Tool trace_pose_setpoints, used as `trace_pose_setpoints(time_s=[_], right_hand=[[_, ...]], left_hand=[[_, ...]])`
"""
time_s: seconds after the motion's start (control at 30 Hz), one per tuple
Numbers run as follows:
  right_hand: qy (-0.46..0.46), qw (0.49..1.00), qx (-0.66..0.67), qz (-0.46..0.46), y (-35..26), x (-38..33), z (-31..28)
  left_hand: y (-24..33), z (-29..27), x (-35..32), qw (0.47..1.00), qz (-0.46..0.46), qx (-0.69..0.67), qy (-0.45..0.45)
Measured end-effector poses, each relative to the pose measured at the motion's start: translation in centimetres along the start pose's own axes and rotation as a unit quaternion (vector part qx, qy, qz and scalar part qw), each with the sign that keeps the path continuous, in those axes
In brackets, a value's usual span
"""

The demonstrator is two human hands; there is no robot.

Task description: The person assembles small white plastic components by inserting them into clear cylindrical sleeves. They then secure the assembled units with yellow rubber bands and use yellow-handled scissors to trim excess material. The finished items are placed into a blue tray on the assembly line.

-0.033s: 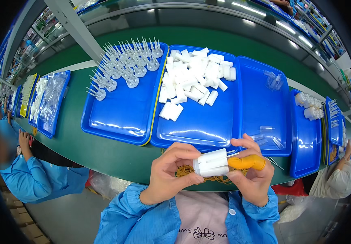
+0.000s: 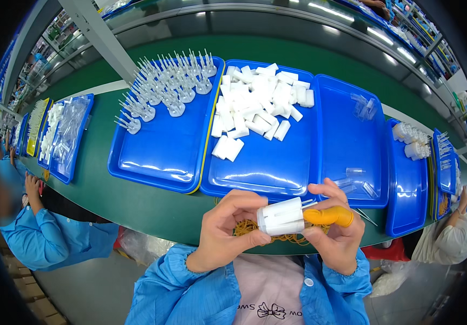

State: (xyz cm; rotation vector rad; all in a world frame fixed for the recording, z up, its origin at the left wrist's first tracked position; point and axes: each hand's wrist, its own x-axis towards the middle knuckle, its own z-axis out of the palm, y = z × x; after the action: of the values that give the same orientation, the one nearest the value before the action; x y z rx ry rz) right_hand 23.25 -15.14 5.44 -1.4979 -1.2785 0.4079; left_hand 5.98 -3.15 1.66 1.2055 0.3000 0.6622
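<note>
Between my two hands is a bundle of white blocks (image 2: 285,218) around thin prongs, set on a clear base and tilted nearly sideways. My left hand (image 2: 227,230) is closed round its base end, thumb below and fingers above. My right hand (image 2: 336,230) pinches the other end, where the prong tips stick out; a yellow finger cot (image 2: 328,216) covers one finger. Yellow rubber bands (image 2: 282,239) lie in a heap beneath, partly hidden by my hands. Beyond them, loose white blocks (image 2: 258,100) are piled in a blue tray (image 2: 255,176).
To the left, a blue tray (image 2: 157,170) carries clear pronged bases (image 2: 160,86). A tray (image 2: 352,146) on the right has several clear sleeves (image 2: 355,181). Farther right, finished-looking bundles (image 2: 413,142) stand in another tray. Tweezers (image 2: 367,218) lie near my right hand. Co-workers (image 2: 44,227) sit on both sides.
</note>
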Motion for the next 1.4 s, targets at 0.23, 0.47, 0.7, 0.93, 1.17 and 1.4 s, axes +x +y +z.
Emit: trace_pose_setpoints(time_s=[0.23,0.47,0.7,0.93,1.17,1.4], right_hand=[[0.068,0.995,-0.052,0.054,1.3,1.1,-4.5],[-0.076,0.874,-0.481,0.011,9.3,0.9,-11.1],[0.077,0.988,-0.107,0.081,7.3,1.5,-7.9],[0.112,0.943,0.301,0.085,2.3,0.4,-2.2],[0.103,0.930,0.336,0.105,1.5,0.8,-0.7],[0.084,0.943,0.311,0.085,0.8,0.1,-0.1]], left_hand=[[-0.5,-0.5,0.6,0.983,-0.109,-0.137,0.049],[-1.1,0.2,1.0,0.971,-0.138,-0.186,0.056],[-1.5,0.7,0.4,0.997,-0.048,-0.025,0.059],[-1.1,1.3,0.0,0.997,-0.003,0.072,-0.006],[-0.6,1.9,-0.3,0.998,-0.008,0.054,-0.022],[-0.3,1.9,-0.5,0.983,0.029,0.182,-0.010]])
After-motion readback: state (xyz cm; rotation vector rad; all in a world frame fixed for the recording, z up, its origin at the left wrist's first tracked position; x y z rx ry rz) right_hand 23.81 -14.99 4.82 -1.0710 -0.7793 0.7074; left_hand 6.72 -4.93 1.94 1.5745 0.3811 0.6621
